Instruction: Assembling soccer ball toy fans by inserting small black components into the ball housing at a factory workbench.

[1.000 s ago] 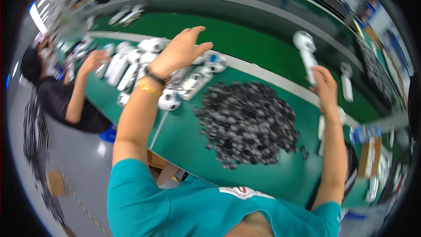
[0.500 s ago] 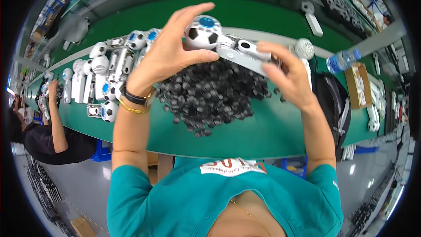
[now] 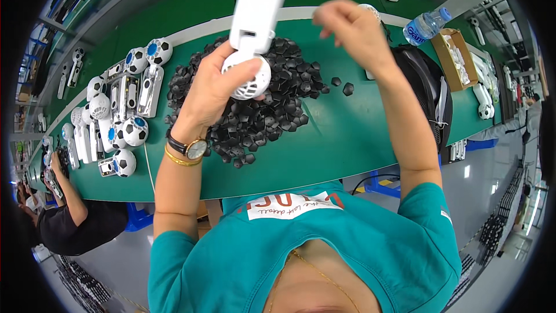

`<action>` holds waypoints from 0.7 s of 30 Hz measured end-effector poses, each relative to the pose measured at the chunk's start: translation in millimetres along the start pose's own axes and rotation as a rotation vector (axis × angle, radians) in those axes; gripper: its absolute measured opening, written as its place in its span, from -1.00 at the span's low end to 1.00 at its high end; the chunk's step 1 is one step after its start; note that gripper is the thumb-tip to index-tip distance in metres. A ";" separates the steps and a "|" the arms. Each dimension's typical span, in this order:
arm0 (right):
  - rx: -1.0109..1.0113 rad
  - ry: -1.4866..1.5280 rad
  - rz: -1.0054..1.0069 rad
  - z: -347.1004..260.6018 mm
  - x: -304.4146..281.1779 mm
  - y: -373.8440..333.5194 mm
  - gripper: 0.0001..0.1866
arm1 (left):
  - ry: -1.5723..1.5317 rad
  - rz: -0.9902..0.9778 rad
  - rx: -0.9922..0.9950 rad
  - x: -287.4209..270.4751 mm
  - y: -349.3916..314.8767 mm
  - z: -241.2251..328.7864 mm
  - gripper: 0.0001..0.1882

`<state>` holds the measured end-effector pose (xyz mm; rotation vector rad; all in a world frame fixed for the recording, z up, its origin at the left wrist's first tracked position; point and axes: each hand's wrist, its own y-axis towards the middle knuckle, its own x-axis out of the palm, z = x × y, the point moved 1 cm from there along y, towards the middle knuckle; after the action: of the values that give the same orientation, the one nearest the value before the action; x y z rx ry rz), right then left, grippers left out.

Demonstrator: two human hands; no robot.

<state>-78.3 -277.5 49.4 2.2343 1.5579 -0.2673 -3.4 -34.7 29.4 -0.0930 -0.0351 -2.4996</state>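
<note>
A white handheld fan [image 3: 258,8] is in my left hand [image 3: 223,81], which is closed around its round vented head. The thumb presses on the grille, and the long handle points up and away, its plain white side toward me and a dark slot near the neck. Below it spreads a heap of small black five-sided pieces [image 3: 272,119] on the green table. My right hand [image 3: 353,32] is raised to the right, apart from the fan. Its fingers are loosely bent and a little apart, with nothing visible in them. Behind that hand, another white fan head [image 3: 369,10] is partly hidden.
Several football-patterned fans [image 3: 136,130] and plain white ones stand or lie at the left. On the right are a water bottle [image 3: 425,26], a black bag [image 3: 425,90] and a cardboard box [image 3: 454,61] of white parts. A co-worker [image 3: 81,220] sits at far left.
The fan was held between both hands with its football side showing. Now it is turned over, handle upward, in my left hand alone; my right hand has let go and moved up.
</note>
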 end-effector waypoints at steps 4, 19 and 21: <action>0.003 -0.364 -0.055 45.8 22.6 -21.1 -0.80 | -0.401 0.086 0.000 -3.0 2.3 -22.9 -0.56; 0.080 -0.405 -0.040 68.4 5.0 -50.0 -0.79 | -0.660 0.160 -0.028 -25.3 -3.0 -45.5 -0.52; 0.063 -0.406 -0.063 66.3 6.1 -48.3 -0.79 | -0.663 0.138 -0.004 -27.0 -5.4 -42.1 -0.51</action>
<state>-116.3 -286.3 -23.0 2.0154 1.4128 -0.7460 12.5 -16.3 -14.6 -0.8865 -0.2853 -2.2258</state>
